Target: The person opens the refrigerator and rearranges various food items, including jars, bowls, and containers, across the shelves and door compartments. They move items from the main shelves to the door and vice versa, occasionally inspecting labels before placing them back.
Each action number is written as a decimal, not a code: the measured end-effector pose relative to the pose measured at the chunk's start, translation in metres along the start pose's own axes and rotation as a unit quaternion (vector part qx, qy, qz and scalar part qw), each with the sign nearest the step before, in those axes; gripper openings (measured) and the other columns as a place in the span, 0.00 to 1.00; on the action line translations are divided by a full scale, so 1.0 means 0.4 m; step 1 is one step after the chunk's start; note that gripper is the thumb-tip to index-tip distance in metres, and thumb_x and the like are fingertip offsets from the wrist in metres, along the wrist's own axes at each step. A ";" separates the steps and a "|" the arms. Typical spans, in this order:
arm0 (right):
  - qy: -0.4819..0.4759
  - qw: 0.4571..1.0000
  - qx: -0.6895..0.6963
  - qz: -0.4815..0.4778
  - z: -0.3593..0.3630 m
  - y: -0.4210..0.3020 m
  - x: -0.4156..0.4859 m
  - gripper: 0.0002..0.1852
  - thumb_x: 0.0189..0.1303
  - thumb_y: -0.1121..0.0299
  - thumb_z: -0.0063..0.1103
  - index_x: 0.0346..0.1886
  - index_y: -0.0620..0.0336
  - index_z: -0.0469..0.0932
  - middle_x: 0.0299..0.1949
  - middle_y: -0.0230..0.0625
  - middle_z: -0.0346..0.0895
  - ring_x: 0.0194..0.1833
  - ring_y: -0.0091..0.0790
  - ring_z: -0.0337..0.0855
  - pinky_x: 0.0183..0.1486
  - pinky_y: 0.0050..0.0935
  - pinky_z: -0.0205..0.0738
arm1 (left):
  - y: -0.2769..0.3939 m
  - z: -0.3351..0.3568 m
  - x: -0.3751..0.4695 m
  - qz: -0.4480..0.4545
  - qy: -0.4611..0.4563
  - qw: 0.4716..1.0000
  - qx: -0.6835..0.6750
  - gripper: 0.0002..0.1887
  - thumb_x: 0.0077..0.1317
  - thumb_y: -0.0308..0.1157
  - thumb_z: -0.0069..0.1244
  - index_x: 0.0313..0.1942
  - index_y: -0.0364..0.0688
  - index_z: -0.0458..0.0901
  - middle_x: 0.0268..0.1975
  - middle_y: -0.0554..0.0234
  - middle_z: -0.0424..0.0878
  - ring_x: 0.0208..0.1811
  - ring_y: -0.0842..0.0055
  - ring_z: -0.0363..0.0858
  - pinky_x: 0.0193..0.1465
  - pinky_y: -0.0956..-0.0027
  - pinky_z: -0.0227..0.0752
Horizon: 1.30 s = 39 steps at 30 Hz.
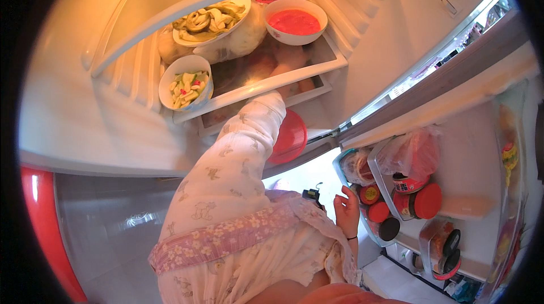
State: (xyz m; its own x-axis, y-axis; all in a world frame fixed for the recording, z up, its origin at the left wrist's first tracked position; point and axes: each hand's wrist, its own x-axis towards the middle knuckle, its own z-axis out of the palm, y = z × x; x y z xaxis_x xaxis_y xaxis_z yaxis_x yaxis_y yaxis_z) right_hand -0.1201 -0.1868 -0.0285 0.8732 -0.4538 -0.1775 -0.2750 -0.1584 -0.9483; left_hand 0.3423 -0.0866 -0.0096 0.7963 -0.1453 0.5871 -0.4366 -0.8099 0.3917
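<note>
My left arm, in a white printed sleeve, reaches into an open refrigerator. My left hand (292, 59) is beneath the upper glass shelf (246, 68) and shows only dimly through it; what its fingers do is unclear. On that shelf stand a white bowl of red sauce or liquid (295, 22), a bowl of sliced vegetables with red bits (187, 89) and a dish of greenish-yellow strips (208, 23). Under my forearm sits a red plastic bowl or basket (291, 138), partly hidden. My right hand (347, 210) hangs near the open door, fingers apart and holding nothing.
Door racks (376, 168) at the right hold several jars, including a red-lidded jar (427, 201), and a plastic bag (414, 146). A second shelf edge (310, 92) lies just below the upper one. A small black device (312, 195) is beside my right hand.
</note>
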 end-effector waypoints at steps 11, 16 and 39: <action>-0.044 0.999 -0.021 -0.010 0.031 -0.020 0.022 0.21 0.61 0.71 0.57 0.59 0.60 0.69 0.56 0.41 0.66 0.48 0.31 0.77 0.45 0.26 0.77 | 0.077 -0.073 -0.200 0.013 -0.162 0.980 -0.118 0.25 0.58 0.35 0.52 0.57 0.42 0.72 0.56 0.48 0.74 0.58 0.55 0.71 0.59 0.55 0.67; -0.072 0.997 -0.022 -0.019 0.048 -0.033 0.041 0.21 0.61 0.72 0.57 0.58 0.60 0.70 0.54 0.40 0.69 0.48 0.31 0.78 0.46 0.26 0.77 | 0.187 -0.290 -0.359 0.192 -0.043 0.914 -0.354 0.23 0.58 0.27 0.57 0.55 0.40 0.72 0.53 0.52 0.76 0.54 0.59 0.75 0.56 0.62 0.72; -0.162 0.973 -0.040 -0.159 0.145 -0.174 0.116 0.18 0.62 0.71 0.58 0.55 0.62 0.73 0.48 0.36 0.75 0.44 0.26 0.78 0.46 0.24 0.74 | 0.113 -0.366 -0.034 -0.440 -0.108 0.428 -0.782 0.17 0.63 0.30 0.45 0.52 0.39 0.68 0.52 0.49 0.74 0.53 0.54 0.76 0.56 0.45 0.71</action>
State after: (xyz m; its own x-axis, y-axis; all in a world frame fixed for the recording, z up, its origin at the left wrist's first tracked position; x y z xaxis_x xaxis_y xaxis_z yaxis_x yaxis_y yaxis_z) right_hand -0.0369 -0.1459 0.0141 0.9967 -0.0725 0.0356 0.0106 -0.3199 -0.9474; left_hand 0.2506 -0.0381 0.1039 0.8867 -0.3617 -0.2881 0.4609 0.7414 0.4877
